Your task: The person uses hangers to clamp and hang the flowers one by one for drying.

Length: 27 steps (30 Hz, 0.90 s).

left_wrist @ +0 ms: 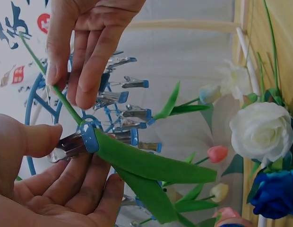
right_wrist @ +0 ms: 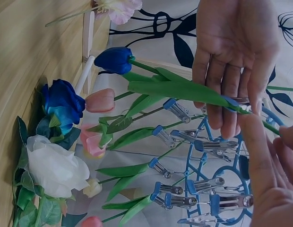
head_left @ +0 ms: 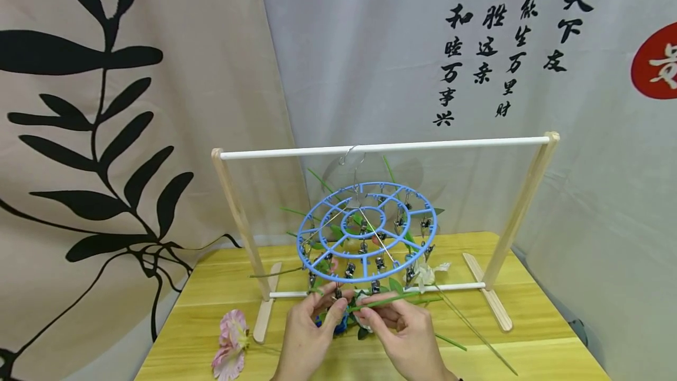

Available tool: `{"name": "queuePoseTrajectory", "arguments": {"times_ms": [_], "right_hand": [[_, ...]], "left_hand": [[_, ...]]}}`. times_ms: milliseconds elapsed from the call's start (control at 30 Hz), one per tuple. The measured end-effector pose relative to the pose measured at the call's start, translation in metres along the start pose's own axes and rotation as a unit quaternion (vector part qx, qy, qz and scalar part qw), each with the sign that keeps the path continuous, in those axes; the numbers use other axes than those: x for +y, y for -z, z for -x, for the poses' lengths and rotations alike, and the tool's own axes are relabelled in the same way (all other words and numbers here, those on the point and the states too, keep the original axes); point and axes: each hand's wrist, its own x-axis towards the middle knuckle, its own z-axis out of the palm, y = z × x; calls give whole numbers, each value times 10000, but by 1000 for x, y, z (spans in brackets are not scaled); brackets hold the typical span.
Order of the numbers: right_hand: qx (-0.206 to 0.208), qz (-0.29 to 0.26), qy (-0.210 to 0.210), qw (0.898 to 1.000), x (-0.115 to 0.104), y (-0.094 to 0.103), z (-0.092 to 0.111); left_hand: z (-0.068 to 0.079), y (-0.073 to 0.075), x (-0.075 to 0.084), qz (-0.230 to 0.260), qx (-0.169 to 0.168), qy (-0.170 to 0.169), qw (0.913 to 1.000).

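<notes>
A blue round clip hanger (head_left: 367, 231) hangs by its hook from a white rod (head_left: 386, 148), with several metal clips around its rings. My left hand (head_left: 317, 329) pinches one blue-tipped metal clip (left_wrist: 73, 144), thumb on its handle and fingers behind. Caught at that clip is the stem and leaf base of an artificial blue tulip (right_wrist: 113, 60), its bloom hanging downward. With thumb and fingers, my right hand (head_left: 404, 329) pinches the tulip's green stem (left_wrist: 67, 105) just past the clip. Pink tulips (right_wrist: 100, 100) and other flowers hang from neighbouring clips.
Wooden posts (head_left: 520, 216) hold up the rod. On the wooden table (head_left: 201, 293) lie a pink flower (head_left: 230, 343), a white rose (right_wrist: 56, 165) and a blue rose (right_wrist: 64, 105). A white flower (head_left: 427, 271) is near the lower bar. A printed curtain (head_left: 370, 46) hangs behind.
</notes>
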Motion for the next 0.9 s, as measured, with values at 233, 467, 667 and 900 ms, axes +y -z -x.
{"name": "queuePoseTrajectory", "arguments": {"times_ms": [233, 467, 667, 900], "right_hand": [[-202, -14, -375, 9991, -2, 5, 3], [-328, 351, -234, 9986, 0, 11, 6], [-299, 813, -159, 9961, 9, 18, 14], [-307, 1386, -196, 9897, 19, 31, 27]], "left_hand": [[-1, 4, -2, -103, 133, 10, 9999], [-4, 8, -3, -158, 204, 90, 9996], [-6, 14, -6, -84, 401, 20, 9992], [-11, 26, -9, -328, 630, -218, 9972]]}}
